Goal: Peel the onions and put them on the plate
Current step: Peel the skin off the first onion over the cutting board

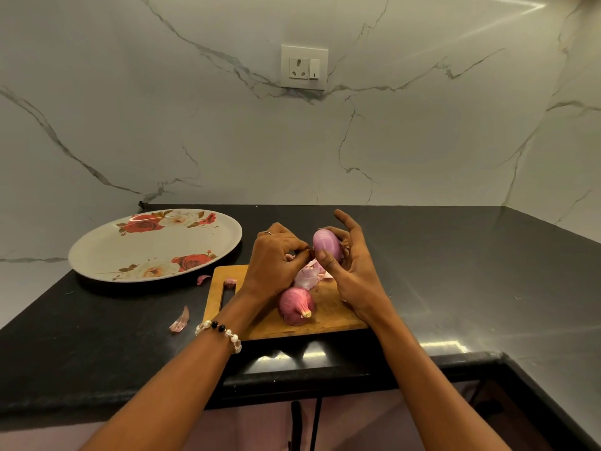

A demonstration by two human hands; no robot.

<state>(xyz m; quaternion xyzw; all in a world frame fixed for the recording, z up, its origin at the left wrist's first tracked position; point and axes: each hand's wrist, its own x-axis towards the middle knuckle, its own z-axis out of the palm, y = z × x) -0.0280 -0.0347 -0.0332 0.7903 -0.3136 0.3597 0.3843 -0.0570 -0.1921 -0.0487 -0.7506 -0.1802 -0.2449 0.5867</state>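
My right hand grips a pale purple, mostly peeled onion above the wooden cutting board, thumb pressed on its near side. My left hand, with curled fingers, pinches a bit of skin at the onion's left end. A second onion, still in its dark red skin, lies on the board below my hands. Loose peel is heaped between them. The white plate with red roses sits to the left on the black counter and holds no onion.
Scraps of onion skin lie on the counter and one on the board's handle end. A marble wall with a socket rises behind. The counter edge runs close in front of me.
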